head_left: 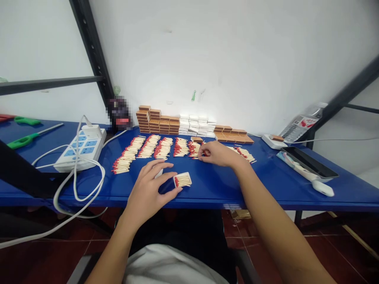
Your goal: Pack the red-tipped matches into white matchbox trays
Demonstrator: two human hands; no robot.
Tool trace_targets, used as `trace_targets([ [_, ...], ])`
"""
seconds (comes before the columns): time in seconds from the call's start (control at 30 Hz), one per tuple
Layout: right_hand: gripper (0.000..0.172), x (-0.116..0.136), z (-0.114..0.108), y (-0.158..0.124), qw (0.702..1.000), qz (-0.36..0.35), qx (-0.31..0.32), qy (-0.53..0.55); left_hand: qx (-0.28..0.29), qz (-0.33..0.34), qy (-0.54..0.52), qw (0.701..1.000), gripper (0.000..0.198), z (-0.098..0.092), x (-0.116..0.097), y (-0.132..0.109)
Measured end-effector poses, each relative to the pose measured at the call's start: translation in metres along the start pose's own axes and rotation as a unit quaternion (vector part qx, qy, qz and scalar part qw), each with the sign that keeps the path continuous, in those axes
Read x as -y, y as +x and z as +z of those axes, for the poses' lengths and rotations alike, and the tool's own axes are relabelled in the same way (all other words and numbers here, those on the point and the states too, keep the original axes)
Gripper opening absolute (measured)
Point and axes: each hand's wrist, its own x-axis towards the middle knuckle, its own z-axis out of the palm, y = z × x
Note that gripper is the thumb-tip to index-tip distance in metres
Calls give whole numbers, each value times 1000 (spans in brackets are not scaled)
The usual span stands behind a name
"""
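A small white matchbox tray (190, 177) lies on the blue table, part filled with red-headed matches (182, 180). Around its left end are the thumb and index finger of my left hand (151, 185), spread apart; whether they touch the tray is hard to tell. A white piece (159, 173) shows partly under those fingers. Farther back, my right hand (217, 154) reaches into the match piles, its fingertips pinched together on matches, with red heads showing by them. Several piles of loose matches (162, 148) run in a row across the table.
Behind the piles stand stacked brown matchboxes (158, 122), white trays (197, 125) and more brown boxes (233, 135). At left are a power strip (79, 148) with loose cables and a green-handled lighter (23, 141). A bottle (304, 122) and black tray (310, 161) sit at right.
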Motion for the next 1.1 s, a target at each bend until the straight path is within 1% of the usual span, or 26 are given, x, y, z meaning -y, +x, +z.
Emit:
trace_targets([
  [0.13, 13, 1, -1, -1, 1000, 6, 11, 1, 11, -12, 15, 1000, 24, 2, 1, 0],
  [0.37, 14, 1, -2, -3, 1000, -7, 10, 19, 17, -17, 30, 999, 20, 2, 0, 0],
  [0.53, 17, 1, -2, -2, 1000, 1, 14, 9, 32, -19, 34, 999, 20, 1, 1, -1],
  [0.83, 13, 4, -2, -1, 999, 7, 32, 11, 25, -20, 29, 999, 21, 2, 1, -1],
  [0.9, 15, 7, -3, -2, 999, -1, 28, 23, 22, -20, 29, 999, 20, 2, 1, -1],
  [1.0, 21, 17, -5, -6, 996, -33, 21, 79, 16, -25, 36, 999, 20, 3, 1, -1],
  [1.1, 27, 32, -5, -9, 985, -87, 56, 137, 15, -35, 43, 998, 21, 3, 0, -1],
])
